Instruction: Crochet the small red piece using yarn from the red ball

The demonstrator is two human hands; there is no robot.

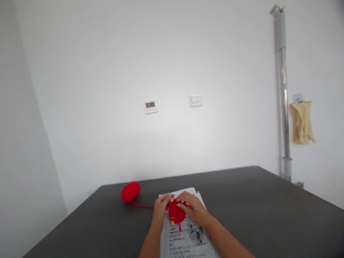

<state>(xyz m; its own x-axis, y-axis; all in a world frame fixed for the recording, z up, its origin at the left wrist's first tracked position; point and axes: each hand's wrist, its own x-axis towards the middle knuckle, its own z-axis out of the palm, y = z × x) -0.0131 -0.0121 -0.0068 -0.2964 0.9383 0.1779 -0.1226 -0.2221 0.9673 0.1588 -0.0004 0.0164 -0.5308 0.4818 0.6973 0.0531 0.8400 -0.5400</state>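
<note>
Between my two hands is a round piece of red crochet work (176,213), with a yellow stitch marker (172,221) clipped near its lower edge and a short yarn tail hanging below. My left hand (162,205) pinches the left upper edge of the piece, where the working yarn comes in. A crochet hook (197,209) with a red grip is held in my right hand (191,207); its pale end sticks out to the right and its tip reaches the work's top edge. From the left hand, red yarn (143,206) runs to a red yarn ball (130,191).
Printed sheets of paper (185,243) lie under my hands on the dark table (242,204). Behind is a white wall with a thermostat panel (150,106) and a switch (196,100). At the right, a metal pole (285,93) stands beside a hanging yellowish cloth (303,123).
</note>
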